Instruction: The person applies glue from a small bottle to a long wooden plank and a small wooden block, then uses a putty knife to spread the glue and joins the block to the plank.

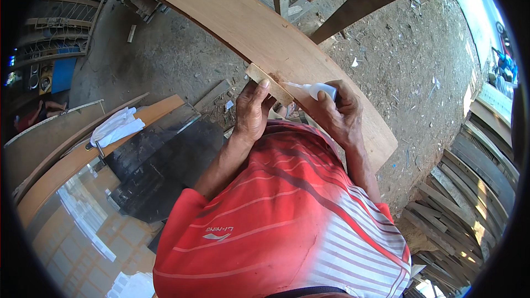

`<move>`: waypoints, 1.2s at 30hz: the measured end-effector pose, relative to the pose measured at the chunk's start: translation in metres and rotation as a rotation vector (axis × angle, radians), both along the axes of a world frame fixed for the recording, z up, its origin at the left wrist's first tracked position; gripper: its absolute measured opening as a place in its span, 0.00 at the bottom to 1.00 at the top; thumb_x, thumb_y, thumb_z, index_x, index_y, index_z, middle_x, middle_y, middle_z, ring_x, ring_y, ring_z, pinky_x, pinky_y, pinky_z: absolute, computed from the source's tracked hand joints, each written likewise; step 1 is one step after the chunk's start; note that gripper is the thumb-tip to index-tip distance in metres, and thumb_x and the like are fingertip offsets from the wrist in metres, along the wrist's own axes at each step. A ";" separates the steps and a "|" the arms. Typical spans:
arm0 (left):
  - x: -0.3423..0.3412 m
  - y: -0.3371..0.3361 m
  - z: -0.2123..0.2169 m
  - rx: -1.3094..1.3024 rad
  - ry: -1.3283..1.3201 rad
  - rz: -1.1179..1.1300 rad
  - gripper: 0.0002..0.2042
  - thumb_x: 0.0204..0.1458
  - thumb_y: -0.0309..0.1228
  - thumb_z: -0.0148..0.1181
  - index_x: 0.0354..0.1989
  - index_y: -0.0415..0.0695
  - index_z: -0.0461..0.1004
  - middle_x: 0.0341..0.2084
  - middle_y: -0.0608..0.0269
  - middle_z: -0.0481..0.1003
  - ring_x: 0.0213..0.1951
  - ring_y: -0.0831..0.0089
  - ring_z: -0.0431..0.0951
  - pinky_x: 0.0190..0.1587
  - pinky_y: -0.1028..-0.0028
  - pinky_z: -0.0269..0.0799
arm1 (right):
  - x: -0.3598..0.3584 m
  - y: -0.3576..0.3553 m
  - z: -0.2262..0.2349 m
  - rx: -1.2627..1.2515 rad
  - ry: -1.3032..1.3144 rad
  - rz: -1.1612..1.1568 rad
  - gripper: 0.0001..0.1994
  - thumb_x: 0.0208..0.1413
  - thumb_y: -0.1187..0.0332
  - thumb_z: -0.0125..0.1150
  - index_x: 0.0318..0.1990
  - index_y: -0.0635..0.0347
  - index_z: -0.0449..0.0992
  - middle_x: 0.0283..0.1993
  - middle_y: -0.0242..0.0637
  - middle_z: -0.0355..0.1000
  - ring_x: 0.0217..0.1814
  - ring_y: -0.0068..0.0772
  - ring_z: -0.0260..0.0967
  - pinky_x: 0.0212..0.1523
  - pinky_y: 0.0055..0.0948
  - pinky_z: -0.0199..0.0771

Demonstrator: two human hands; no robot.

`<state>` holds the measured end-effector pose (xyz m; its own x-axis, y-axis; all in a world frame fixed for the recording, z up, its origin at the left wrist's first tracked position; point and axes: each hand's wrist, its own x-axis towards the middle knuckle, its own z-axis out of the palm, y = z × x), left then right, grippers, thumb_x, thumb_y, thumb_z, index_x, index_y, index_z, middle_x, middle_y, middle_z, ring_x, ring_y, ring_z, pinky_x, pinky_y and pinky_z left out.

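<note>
Red shirt (pixel 243 204), bottle (pixel 313 89) near board (pixel 287 41) edge

Two hands (pixel 251 111) (pixel 343 111), one bottle (pixel 316 89), one wooden block (pixel 280 93), one cloth (pixel 117 126)

board (pixel 276 33): smooth matt wood | strip (pixel 280 92): matt wood | bottle (pixel 310 89): smooth plastic | rag (pixel 117 127): matt cloth | ground (pixel 408 49): rough

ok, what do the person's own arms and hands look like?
Left hand and right hand: no gloves or watches visible. Forearms bare, below short red fabric sleeves of a red shirt with pale stripes and a white, striped panel.
</note>
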<state>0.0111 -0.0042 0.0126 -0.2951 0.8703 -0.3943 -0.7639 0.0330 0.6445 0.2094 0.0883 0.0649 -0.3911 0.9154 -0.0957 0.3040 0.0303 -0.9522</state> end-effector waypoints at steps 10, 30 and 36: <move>-0.001 -0.001 -0.002 0.003 -0.002 -0.011 0.20 0.68 0.37 0.61 0.63 0.40 0.72 0.56 0.58 0.76 0.56 0.67 0.78 0.62 0.61 0.76 | 0.004 -0.002 -0.001 -0.013 0.007 -0.005 0.10 0.64 0.65 0.66 0.42 0.63 0.79 0.30 0.36 0.76 0.30 0.23 0.72 0.33 0.29 0.72; 0.001 0.001 0.000 -0.013 0.029 -0.003 0.21 0.69 0.39 0.59 0.64 0.39 0.70 0.58 0.56 0.74 0.60 0.64 0.74 0.67 0.56 0.70 | 0.008 -0.004 0.002 -0.062 0.040 -0.016 0.10 0.65 0.65 0.66 0.43 0.64 0.79 0.32 0.32 0.77 0.32 0.19 0.71 0.33 0.26 0.73; 0.000 -0.001 -0.001 -0.002 -0.012 0.000 0.18 0.68 0.36 0.61 0.62 0.42 0.72 0.57 0.60 0.75 0.58 0.68 0.76 0.64 0.62 0.74 | 0.009 -0.003 -0.002 -0.054 0.044 -0.032 0.11 0.66 0.63 0.66 0.43 0.63 0.79 0.32 0.32 0.78 0.32 0.19 0.71 0.34 0.26 0.73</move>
